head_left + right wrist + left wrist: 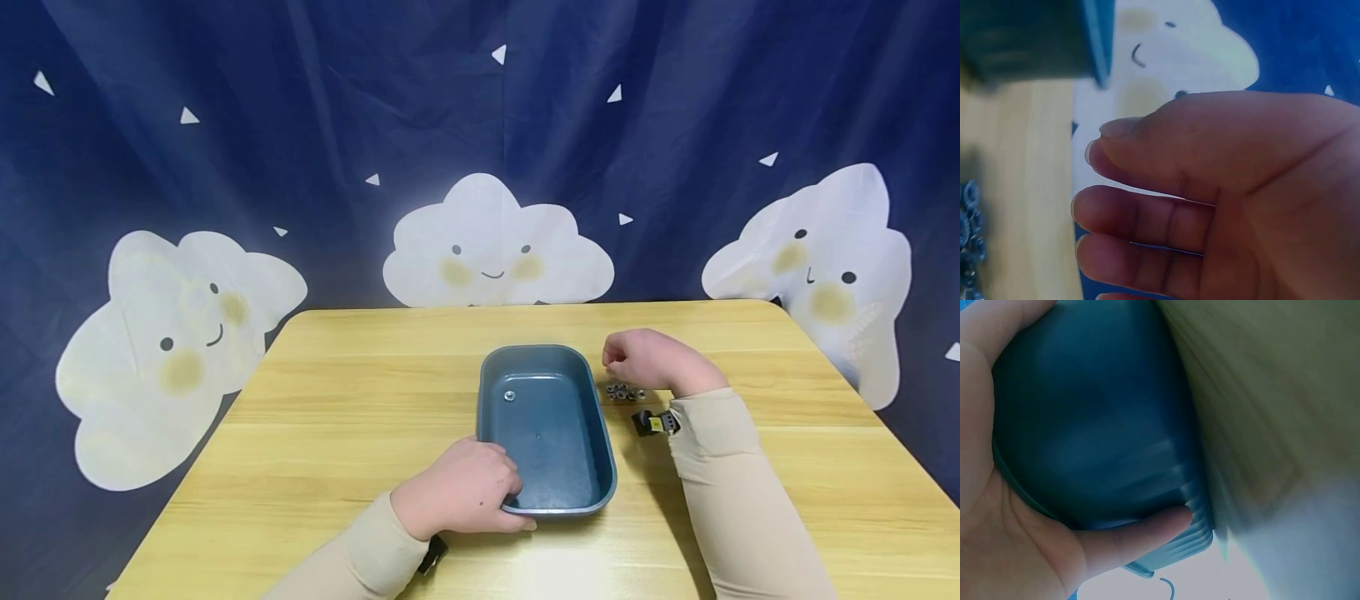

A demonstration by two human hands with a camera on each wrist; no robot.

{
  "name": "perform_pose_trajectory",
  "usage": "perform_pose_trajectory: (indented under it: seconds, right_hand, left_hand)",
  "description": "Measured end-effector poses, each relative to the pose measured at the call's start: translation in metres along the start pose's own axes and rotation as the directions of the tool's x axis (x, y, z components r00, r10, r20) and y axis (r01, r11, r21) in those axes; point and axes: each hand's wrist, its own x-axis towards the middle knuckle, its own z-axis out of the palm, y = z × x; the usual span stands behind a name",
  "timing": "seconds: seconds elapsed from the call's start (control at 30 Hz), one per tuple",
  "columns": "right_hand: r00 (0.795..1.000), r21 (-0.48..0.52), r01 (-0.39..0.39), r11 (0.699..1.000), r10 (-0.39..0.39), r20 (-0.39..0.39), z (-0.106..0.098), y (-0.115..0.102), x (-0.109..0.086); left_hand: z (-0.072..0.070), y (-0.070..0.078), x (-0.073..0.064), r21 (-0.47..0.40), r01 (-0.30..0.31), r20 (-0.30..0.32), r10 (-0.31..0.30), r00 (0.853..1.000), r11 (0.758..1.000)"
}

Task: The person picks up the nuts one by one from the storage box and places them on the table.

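A deep blue plastic tray [551, 450] stands on the table, with one small metal nut [509, 396] lying inside near its far left. My left hand [468, 487] grips the tray's near left corner. In the left wrist view the thumb [1141, 540] lies along the tray's outer wall [1097, 425]. Just right of the tray is a small cluster of metal nuts [626, 392]. Above and slightly beyond them hovers my right hand [656, 360]. Its fingers [1141, 215] are loosely bent, the thumb close to the index finger, and no object shows between them.
The wooden table [345, 400] spreads out on both sides of the tray. A dark blue curtain [337, 100] with smiling white clouds hangs behind its far edge. A black wrist device [655, 423] sits at the right cuff, close to the nuts.
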Motion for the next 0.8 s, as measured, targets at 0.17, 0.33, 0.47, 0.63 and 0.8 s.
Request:
perform_pose_trajectory:
  seconds: [0.17, 0.33, 0.47, 0.63, 0.8]
  right_hand:
    - [1.0, 0.007, 0.017, 1.0, -0.016, -0.01, -0.006, -0.015, -0.005]
    - [0.999, 0.006, 0.047, 0.999, -0.047, -0.013, -0.008, -0.03, -0.006]
    - [0.997, 0.006, 0.071, 0.997, -0.071, -0.008, -0.008, -0.042, -0.003]
    - [0.992, -0.005, 0.12, 0.993, -0.12, -0.03, -0.006, -0.059, 0.002]
    - [0.983, -0.005, 0.176, 0.984, -0.176, -0.044, -0.002, -0.075, 0.006]
  left_hand:
    - [0.0, 0.0, 0.0, -0.012, 0.003, 0.005, -0.003, 1.0, 1.0]
    - [-0.001, 0.0, 0.0, -0.02, 0.005, 0.001, -0.005, 1.0, 1.0]
    - [0.0, 0.0, 0.0, -0.017, 0.0, -0.006, -0.001, 1.0, 1.0]
    - [0.002, -0.001, -0.001, -0.008, -0.013, -0.029, 0.012, 1.0, 1.0]
    - [0.002, -0.002, -0.001, 0.001, -0.024, -0.048, 0.024, 0.999, 1.0]
